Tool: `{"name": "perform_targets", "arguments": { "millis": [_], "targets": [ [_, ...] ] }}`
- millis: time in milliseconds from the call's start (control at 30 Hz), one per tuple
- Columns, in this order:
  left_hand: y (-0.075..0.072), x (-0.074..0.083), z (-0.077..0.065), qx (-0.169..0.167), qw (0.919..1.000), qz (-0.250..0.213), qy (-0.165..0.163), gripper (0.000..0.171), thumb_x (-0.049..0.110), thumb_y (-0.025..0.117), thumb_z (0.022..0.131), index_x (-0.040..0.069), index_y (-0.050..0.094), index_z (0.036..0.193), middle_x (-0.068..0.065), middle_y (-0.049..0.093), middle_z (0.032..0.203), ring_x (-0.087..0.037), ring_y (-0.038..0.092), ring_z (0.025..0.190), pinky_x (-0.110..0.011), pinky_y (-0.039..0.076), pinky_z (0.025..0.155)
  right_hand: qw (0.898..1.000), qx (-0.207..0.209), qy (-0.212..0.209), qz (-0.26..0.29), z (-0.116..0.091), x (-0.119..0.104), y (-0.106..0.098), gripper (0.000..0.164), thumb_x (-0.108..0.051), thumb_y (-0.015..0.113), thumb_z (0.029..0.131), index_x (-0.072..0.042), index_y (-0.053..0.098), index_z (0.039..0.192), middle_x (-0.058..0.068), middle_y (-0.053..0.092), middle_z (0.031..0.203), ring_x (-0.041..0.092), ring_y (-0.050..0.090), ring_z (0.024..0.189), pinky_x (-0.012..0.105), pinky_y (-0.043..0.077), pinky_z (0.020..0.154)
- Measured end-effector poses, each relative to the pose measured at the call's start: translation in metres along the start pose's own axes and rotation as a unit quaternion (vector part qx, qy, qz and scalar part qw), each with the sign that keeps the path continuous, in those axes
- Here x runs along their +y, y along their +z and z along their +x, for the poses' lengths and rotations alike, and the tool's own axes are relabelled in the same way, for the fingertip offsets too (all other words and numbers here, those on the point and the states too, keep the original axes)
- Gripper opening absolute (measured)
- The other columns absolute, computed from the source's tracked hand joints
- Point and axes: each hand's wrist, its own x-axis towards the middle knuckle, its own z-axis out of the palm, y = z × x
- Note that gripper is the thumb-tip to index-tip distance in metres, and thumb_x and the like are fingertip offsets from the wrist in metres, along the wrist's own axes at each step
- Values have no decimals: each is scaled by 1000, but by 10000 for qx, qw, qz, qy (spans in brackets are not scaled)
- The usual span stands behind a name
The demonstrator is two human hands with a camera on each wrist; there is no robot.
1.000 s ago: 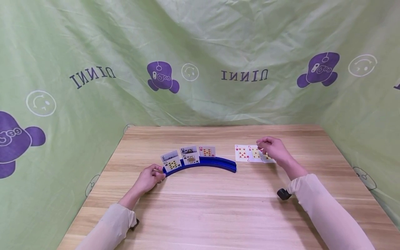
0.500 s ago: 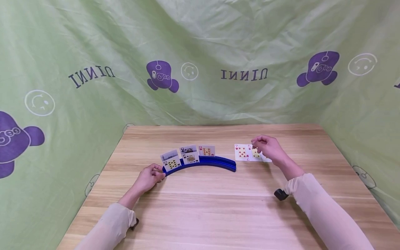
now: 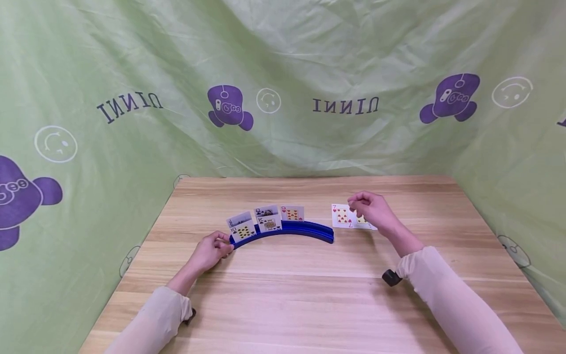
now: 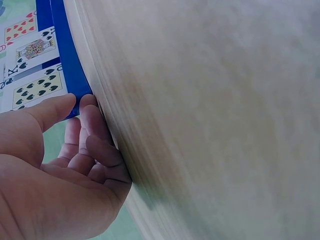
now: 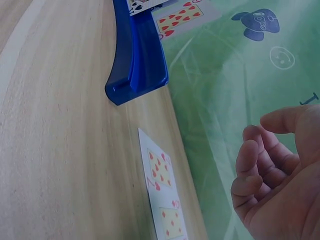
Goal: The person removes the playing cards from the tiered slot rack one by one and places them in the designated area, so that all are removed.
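A curved blue card holder [image 3: 309,230] stands on the table, and my left hand [image 3: 212,251] pinches its left end between thumb and forefinger. In it stand a ten of spades [image 3: 243,233] before a jack, a king of spades [image 3: 270,225] before a queen [image 3: 267,212], and a nine of hearts [image 3: 293,214]. To the right of the holder, a seven of hearts [image 3: 342,216] and a five of diamonds [image 5: 172,222] lie face up. My right hand [image 3: 375,211] hovers above these cards with loosely curled fingers, holding nothing, and partly hides them in the head view.
The wooden table [image 3: 283,305] reaches back to a green curtain [image 3: 283,147] printed with purple figures, which also hangs at both sides. A dark wrist device [image 3: 391,278] sits under my right sleeve.
My right hand has moved left over the flat cards, from the right-hand ones toward the seven of hearts. The left hand stays at the holder's end, and the cards have not visibly moved.
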Motion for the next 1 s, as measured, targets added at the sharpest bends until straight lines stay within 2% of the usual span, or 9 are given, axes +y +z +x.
{"name": "perform_targets", "arguments": {
  "millis": [400, 733, 1000],
  "targets": [
    [0, 1, 0, 18, 10000, 39, 20, 22, 9, 69, 90, 2, 60, 109, -11, 75, 89, -13, 61, 73, -25, 45, 63, 9993, -104, -162, 311, -3, -7, 13, 30, -15, 59, 99, 6, 60, 119, 4, 65, 84, 8, 56, 67, 21, 39, 52],
    [0, -1, 0, 41, 9999, 109, 36, 22, 8, 69, 90, 2, 60, 109, -12, 76, 90, -13, 61, 74, -26, 45, 65, 9989, -156, -275, 356, 3, -9, 24, 29, -14, 59, 98, 7, 61, 118, 4, 67, 86, 7, 56, 67, 21, 41, 53],
    [0, 0, 0, 36, 9999, 124, 61, 22, 8, 69, 90, 2, 60, 109, -13, 76, 91, -12, 62, 75, -26, 45, 66, 9974, -222, -336, 592, 3, -15, 31, 28, -15, 60, 98, 6, 62, 117, 7, 69, 89, 10, 56, 67, 22, 42, 54]
  ]
}}
